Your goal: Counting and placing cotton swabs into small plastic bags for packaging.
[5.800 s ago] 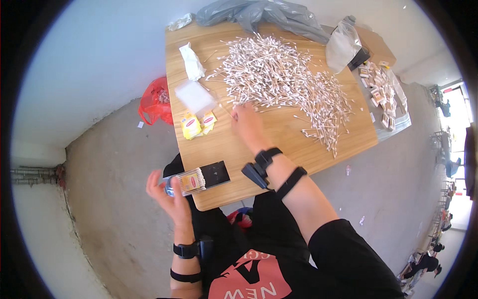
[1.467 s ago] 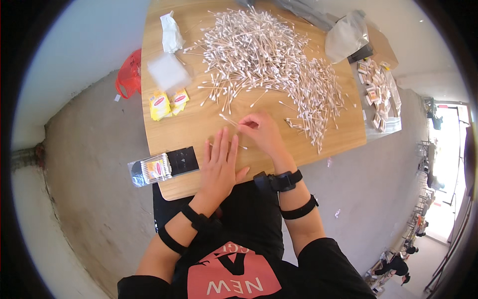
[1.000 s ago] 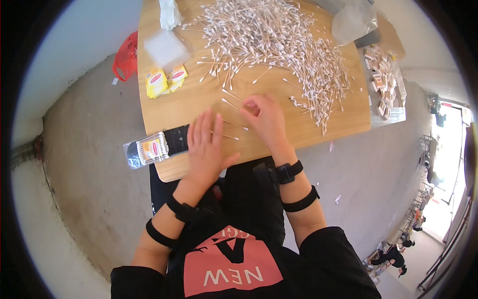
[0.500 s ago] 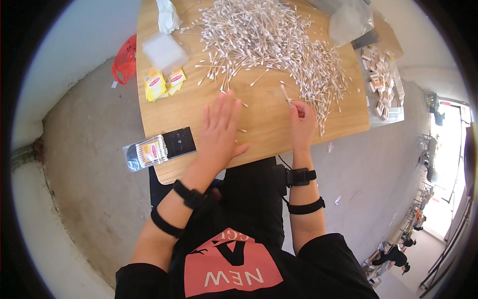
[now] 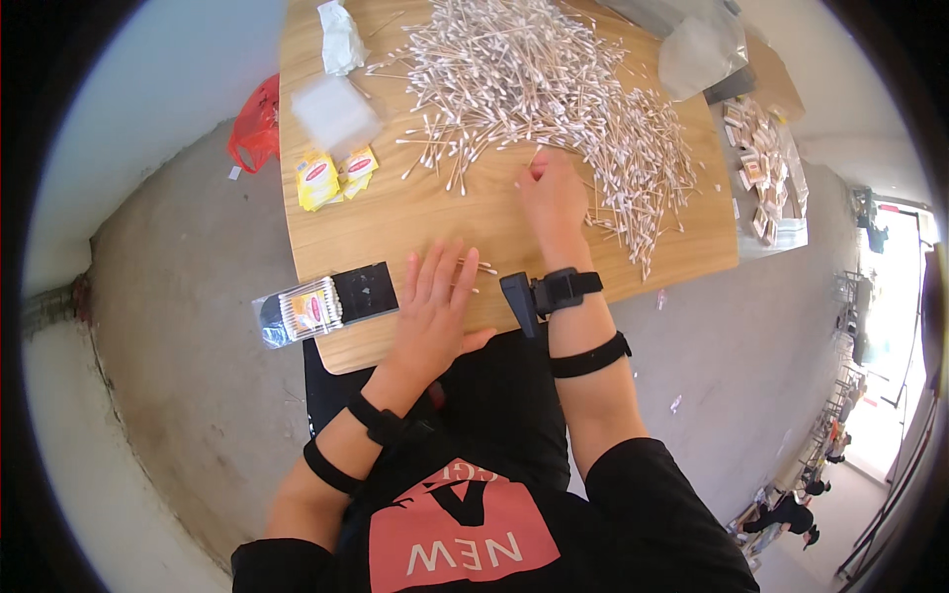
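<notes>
A large heap of cotton swabs (image 5: pixel 514 69), white-tipped with pale sticks, spreads over the far and right part of the wooden table. At the heap's near edge my right hand (image 5: pixel 556 198) is closed in a pinch; a cotton swab shows at its fingertips, mostly hidden. My left hand (image 5: pixel 432 301) lies flat near the front edge, fingers spread, with a few loose swabs (image 5: pixel 484 267) beside and partly under them. Left of that hand, a clear packet of swabs (image 5: pixel 311 308) with a yellow-and-white label rests on a black strip (image 5: pixel 368 290) and overhangs the edge.
Yellow label cards (image 5: pixel 318 180), a stack of clear plastic sleeves (image 5: pixel 336 114) and a crumpled white wrapper (image 5: pixel 341 40) line the table's left side. A red bag (image 5: pixel 257 124) is beyond that edge. Filled packets (image 5: pixel 761 168) lie past the right edge, below a clear bag (image 5: pixel 702 54).
My right hand has moved left and away from me, to the heap's near edge. My left hand has slid back toward the front edge, staying flat.
</notes>
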`<action>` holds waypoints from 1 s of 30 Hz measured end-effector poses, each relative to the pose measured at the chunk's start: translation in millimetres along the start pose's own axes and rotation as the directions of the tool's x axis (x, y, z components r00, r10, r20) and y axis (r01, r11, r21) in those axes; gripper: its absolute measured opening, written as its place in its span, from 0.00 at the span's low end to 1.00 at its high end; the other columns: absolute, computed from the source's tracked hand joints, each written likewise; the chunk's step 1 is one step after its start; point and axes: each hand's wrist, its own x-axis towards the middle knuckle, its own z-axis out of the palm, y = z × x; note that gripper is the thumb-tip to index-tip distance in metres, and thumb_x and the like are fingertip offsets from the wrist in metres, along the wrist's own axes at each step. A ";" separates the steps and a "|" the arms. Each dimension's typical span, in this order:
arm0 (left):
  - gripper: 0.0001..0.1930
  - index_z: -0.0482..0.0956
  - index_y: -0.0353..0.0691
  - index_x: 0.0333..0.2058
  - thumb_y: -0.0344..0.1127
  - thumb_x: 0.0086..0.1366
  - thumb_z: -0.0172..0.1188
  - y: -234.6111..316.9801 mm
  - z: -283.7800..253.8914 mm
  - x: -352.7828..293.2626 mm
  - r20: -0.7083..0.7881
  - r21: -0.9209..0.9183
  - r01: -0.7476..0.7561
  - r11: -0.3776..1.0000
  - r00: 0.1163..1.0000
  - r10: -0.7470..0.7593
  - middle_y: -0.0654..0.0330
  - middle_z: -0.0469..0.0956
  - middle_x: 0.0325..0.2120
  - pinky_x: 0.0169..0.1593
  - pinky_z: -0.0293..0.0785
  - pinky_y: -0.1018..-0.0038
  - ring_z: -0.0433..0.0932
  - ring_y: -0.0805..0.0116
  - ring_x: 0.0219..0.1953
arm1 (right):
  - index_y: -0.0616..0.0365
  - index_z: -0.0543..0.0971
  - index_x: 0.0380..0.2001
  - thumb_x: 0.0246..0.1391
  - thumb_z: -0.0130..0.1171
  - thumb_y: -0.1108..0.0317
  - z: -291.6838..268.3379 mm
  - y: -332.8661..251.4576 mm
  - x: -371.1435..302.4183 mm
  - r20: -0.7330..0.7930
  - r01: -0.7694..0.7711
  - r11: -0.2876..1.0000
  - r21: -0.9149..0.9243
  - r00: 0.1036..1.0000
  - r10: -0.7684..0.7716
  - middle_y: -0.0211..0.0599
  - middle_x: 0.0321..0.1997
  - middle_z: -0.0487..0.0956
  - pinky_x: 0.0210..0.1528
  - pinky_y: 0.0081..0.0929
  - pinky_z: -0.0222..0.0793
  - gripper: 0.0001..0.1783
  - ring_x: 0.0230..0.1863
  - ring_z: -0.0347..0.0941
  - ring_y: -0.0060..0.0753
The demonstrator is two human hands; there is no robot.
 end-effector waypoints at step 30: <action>0.44 0.57 0.30 0.62 0.54 0.55 0.60 -0.9 8.0 0.9 -0.025 0.069 0.077 0.995 0.997 -0.076 0.46 0.52 0.65 0.69 0.42 0.53 0.48 0.51 0.68 | 0.57 0.80 0.37 0.51 0.59 0.73 -6.4 -1.5 -56.7 0.384 0.071 0.858 0.509 0.873 -0.300 0.32 0.33 0.79 0.35 0.22 0.70 0.09 0.32 0.74 0.24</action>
